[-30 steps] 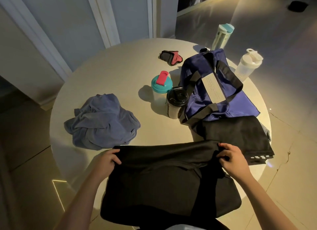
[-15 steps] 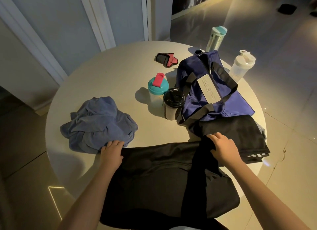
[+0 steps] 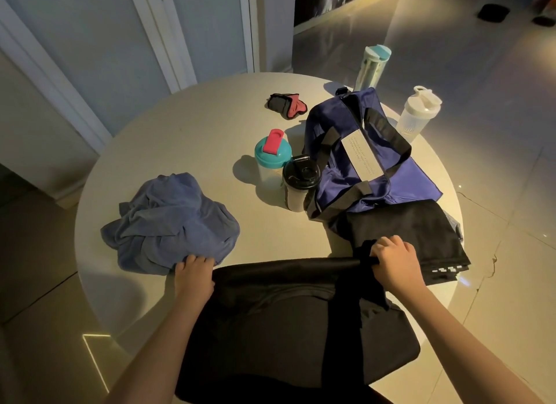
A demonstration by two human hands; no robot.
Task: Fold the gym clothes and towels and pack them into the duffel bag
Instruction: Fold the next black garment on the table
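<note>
A black garment (image 3: 285, 319) lies over the near edge of the round table (image 3: 186, 138), its lower part hanging off toward me. My left hand (image 3: 194, 272) grips its far left corner, right beside the crumpled blue towel (image 3: 171, 223). My right hand (image 3: 394, 259) grips the far right corner, where the cloth bunches up. A folded black garment (image 3: 409, 238) with a small white pattern lies just past my right hand. Behind it stands the navy duffel bag (image 3: 361, 162) with black straps and a pale label.
A teal-lidded shaker (image 3: 272, 156) and a black-lidded shaker (image 3: 301, 180) stand left of the bag. A clear white bottle (image 3: 418, 114) and a tall pale bottle (image 3: 371, 66) stand at the table's far right. Red-and-black gloves (image 3: 285, 104) lie farther back.
Both hands have carried the garment's far edge forward across the table, away from me. The left hand now sits against the blue towel, and the right hand is beside the folded black garment.
</note>
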